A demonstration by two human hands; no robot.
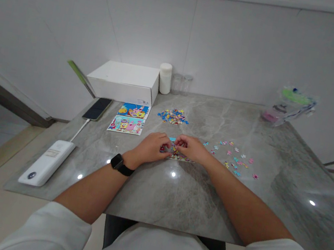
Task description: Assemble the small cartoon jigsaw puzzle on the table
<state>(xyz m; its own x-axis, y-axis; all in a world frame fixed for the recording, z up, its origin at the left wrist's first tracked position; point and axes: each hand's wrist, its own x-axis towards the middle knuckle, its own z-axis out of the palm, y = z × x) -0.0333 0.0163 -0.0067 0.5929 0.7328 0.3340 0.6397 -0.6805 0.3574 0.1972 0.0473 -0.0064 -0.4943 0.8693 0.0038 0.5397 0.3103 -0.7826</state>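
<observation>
A partly covered jigsaw puzzle (180, 156) with a colourful picture lies flat on the table in front of me. My left hand (157, 145) is curled around its left end, thumb and fingers at the edge. Over the top of the puzzle, my right hand (189, 146) has thumb and forefinger pinched together; whatever is between the fingertips is too small to make out. Loose pastel puzzle pieces (229, 153) are scattered to the right of my right hand. Beyond both hands sits a heap of blue and yellow puzzle pieces (174, 117).
Two cartoon picture cards (126, 125) lie left of the heap. Behind them stand a white box (121, 91), a white bottle (165, 79) and two clear glasses (186, 85). A phone (97, 109) is cabled to a white power bank (47, 163). A plastic bag (288, 107) rests at the far right.
</observation>
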